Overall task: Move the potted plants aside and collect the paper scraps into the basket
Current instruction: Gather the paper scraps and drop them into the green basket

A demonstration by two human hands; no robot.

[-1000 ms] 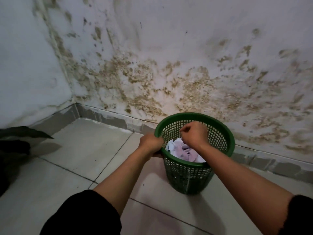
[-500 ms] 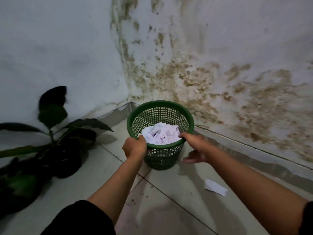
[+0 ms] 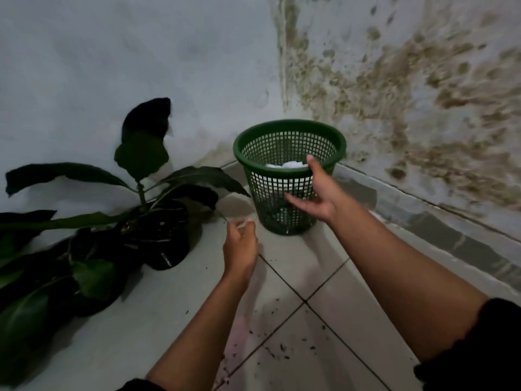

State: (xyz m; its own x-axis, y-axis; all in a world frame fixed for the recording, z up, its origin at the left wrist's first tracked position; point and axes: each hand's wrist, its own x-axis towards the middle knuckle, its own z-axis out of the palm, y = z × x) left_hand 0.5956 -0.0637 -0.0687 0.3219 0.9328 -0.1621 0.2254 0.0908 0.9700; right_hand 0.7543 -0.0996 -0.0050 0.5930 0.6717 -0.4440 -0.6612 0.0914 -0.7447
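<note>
Green basket (image 3: 287, 142) upright in the stained wall corner, white paper scraps (image 3: 287, 165) half hidden inside, right hand (image 3: 315, 193) spread loose at its near side, touch unclear, left hand (image 3: 240, 246) blurred, fingers loosely curled, grip unreadable, potted plants (image 3: 158, 230) dark at left, cut off.

No readable text, label or number anywhere.

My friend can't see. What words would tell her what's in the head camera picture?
A green basket with white paper scraps inside stands in a floor corner by a stained wall. The right hand, fingers spread, is at its rim and side; the left hand hangs blurred and loosely curled nearby. Dark potted plants stand to the left.
</note>
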